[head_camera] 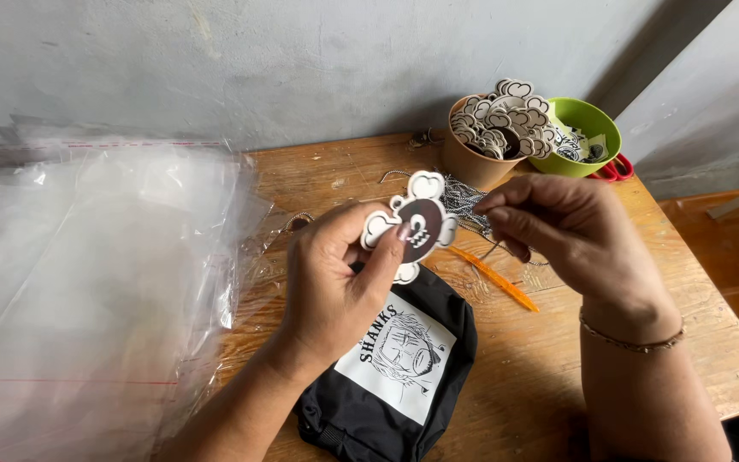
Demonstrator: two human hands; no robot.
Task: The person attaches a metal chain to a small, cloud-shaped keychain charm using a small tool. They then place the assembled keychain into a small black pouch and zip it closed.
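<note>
While spread over the worktop's (558, 368) left end, clear plastic bags (87, 282) in a loose stack, red sealing strips showing. Beside them, left hand (335, 282) raised, fingers (387, 257) clamped on a skull-shaped charm (416, 224), white and dark, held over a black pouch (391, 376) with a white printed face panel. Just right of the charm, right hand (570, 235), fingertips pinched together on something thin near the charm's edge; cannot tell what. Bracelet (635, 342) on that wrist. Under the hands, metal ball chains (464, 201) and an orange stick (498, 281). Farther back right, brown cup (472, 162) heaped with more charms, touching a green bowl (596, 128); red scissor handles (616, 169) behind.
</note>
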